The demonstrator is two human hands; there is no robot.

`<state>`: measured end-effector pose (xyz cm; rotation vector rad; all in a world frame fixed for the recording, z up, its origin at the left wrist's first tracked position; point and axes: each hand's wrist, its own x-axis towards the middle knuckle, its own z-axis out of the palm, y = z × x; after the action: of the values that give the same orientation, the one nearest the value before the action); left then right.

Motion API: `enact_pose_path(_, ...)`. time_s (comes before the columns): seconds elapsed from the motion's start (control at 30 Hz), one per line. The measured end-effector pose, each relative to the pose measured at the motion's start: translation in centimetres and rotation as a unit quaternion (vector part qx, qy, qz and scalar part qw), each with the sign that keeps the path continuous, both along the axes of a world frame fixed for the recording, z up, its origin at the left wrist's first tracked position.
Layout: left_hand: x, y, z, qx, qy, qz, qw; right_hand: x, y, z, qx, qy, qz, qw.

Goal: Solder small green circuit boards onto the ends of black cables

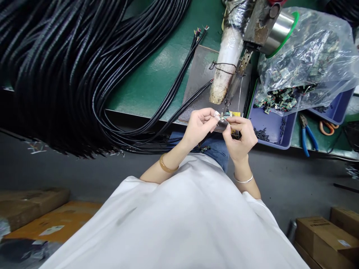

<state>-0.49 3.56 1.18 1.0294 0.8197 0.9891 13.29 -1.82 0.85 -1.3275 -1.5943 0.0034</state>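
My left hand [200,125] is closed in a pinch at the table's front edge, with thin wires between thumb and forefinger. Facing it, my right hand [241,136] pinches the thin wires from the other side, its thumb and forefinger together. Just beyond the fingertips lies a small green circuit board [226,114], partly hidden, near a yellow piece [235,114]. Right above the board is the tip of a soldering iron [234,87], held in a stand and pointing down. Exactly where wires and board touch is too small to tell.
Black cables [64,74] heap at the left, some reaching a dark board [196,78]. A wrapped white tube [224,71] and a solder spool [280,33] stand behind. Rightward are a purple tray [290,136], a bag of circuit boards [316,56], blue-handled pliers [305,136] and orange-handled scissors [327,127].
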Motion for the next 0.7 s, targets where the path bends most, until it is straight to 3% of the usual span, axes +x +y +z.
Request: enact_pose_path(0.7, 0.16, 0.14, 0.34, 0.035, 0.006, 0.025, 0.999, 0.14, 0.45, 1.00, -0.009, -0.012, 0.011, 1.000)
